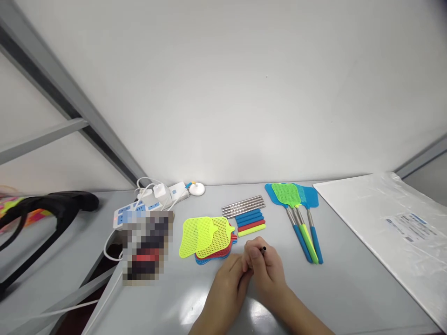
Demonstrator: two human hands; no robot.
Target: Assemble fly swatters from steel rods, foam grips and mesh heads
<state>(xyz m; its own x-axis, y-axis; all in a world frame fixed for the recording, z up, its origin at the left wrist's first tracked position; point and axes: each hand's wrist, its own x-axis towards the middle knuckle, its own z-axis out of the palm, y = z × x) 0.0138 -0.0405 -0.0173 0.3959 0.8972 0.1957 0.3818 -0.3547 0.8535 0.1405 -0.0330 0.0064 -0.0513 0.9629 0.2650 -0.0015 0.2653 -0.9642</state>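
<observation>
My two hands are pressed together low over the table. Out of my right hand (267,267) pokes the dark, hollow end of a metal tube (263,250), with the fingers wrapped round it. My left hand (228,279) is closed against the right one, and whatever it grips is hidden. Just beyond lie yellow fly swatter heads (206,237) over a red one (223,252) and a blue one (201,261). Behind my hands are blue handle grips (248,217), a red grip (251,226), a yellow grip (251,231) and several metal rods (243,206).
Fly swatters with blue and green heads (288,194) lie at the right. A large white wrapped package (377,223) covers the right side. Power strips (134,211), white cables and a pixelated item (148,251) sit left. A black strap-like object (52,204) is at far left.
</observation>
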